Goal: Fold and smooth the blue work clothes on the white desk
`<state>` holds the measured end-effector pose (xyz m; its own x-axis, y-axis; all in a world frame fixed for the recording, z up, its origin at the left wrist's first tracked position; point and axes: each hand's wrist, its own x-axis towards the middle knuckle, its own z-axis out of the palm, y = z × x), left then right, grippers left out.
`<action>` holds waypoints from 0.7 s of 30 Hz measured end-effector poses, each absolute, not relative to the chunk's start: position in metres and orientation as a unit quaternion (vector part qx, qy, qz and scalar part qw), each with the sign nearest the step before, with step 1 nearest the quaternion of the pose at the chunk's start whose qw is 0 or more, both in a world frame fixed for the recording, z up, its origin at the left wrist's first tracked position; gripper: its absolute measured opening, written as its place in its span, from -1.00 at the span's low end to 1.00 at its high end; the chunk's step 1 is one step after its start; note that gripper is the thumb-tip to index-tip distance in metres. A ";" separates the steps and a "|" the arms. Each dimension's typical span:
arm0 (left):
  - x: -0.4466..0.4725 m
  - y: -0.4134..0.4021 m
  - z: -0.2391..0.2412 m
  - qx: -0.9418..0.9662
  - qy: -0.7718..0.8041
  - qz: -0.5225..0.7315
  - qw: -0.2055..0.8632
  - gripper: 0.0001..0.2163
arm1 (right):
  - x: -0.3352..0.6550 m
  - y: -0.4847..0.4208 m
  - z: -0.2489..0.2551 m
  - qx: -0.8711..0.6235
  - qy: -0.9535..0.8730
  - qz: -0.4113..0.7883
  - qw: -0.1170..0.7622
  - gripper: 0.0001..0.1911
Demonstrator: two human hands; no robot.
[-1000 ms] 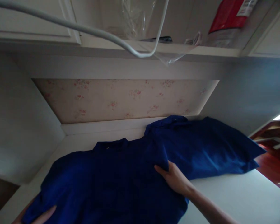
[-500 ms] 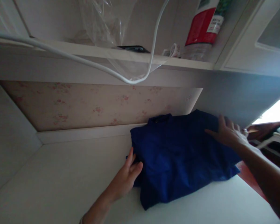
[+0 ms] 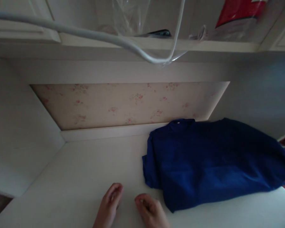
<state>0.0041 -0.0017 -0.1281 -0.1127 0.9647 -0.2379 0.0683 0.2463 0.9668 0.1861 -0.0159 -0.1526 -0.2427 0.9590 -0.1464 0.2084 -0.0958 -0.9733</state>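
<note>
A dark blue shirt (image 3: 213, 161) lies folded on the white desk top (image 3: 80, 180), its collar toward the back wall and its right end hanging past the desk's edge. Both hands rest low at the frame's bottom, off the cloth. My left hand (image 3: 109, 204) lies on the bare desk with its fingers loosely stretched forward, holding nothing. My right hand (image 3: 150, 210) sits beside it, fingers curled down onto the desk, just left of the shirt's near corner and apart from it.
A shelf (image 3: 156, 44) runs above the desk with a clear plastic bag (image 3: 130, 15), a dark flat device (image 3: 156, 32) and a red-labelled container (image 3: 237, 14). A white cable (image 3: 104, 36) loops down in front. Floral wallpaper (image 3: 128, 103) backs the niche.
Both hands have left the shirt and drawn back to the near desk edge. The shirt, spread wide a second ago, now lies folded at the right.
</note>
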 end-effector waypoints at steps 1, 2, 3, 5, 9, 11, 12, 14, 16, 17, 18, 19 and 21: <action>0.004 -0.001 -0.129 0.450 0.588 0.430 0.516 -0.58 | 0.175 -0.012 -0.157 -0.513 -0.588 0.515 0.356 -0.38; 0.005 -0.001 -0.131 0.470 0.577 0.419 0.520 -0.57 | 0.168 -0.008 -0.158 -0.517 -0.597 0.494 0.364 -0.42; 0.005 0.000 -0.133 0.485 0.571 0.408 0.522 -0.56 | 0.163 -0.004 -0.158 -0.519 -0.604 0.481 0.368 -0.44; 0.005 0.002 -0.137 0.492 0.570 0.393 0.528 -0.51 | 0.158 0.004 -0.155 -0.527 -0.612 0.470 0.357 -0.46; 0.002 0.003 -0.143 0.494 0.582 0.373 0.527 -0.42 | 0.159 0.010 -0.152 -0.545 -0.631 0.448 0.323 -0.41; 0.001 0.004 -0.144 0.508 0.583 0.352 0.527 -0.39 | 0.162 0.010 -0.152 -0.539 -0.629 0.465 0.313 -0.40; 0.000 0.004 -0.144 0.512 0.582 0.344 0.529 -0.38 | 0.164 0.010 -0.152 -0.536 -0.624 0.478 0.309 -0.40; -0.001 0.004 -0.144 0.512 0.581 0.333 0.538 -0.39 | 0.168 0.009 -0.149 -0.531 -0.613 0.501 0.302 -0.40; -0.003 0.004 -0.144 0.511 0.579 0.328 0.544 -0.41 | 0.170 0.008 -0.146 -0.525 -0.614 0.508 0.298 -0.42; -0.004 0.003 -0.144 0.513 0.577 0.326 0.545 -0.43 | 0.171 0.007 -0.145 -0.521 -0.622 0.504 0.296 -0.43; -0.004 0.003 -0.144 0.517 0.576 0.326 0.544 -0.44 | 0.171 0.007 -0.143 -0.517 -0.631 0.499 0.294 -0.44; -0.005 0.002 -0.145 0.522 0.574 0.325 0.541 -0.46 | 0.171 0.006 -0.142 -0.513 -0.639 0.493 0.292 -0.46; -0.005 0.001 -0.146 0.528 0.572 0.321 0.539 -0.49 | 0.170 0.006 -0.141 -0.509 -0.647 0.488 0.290 -0.48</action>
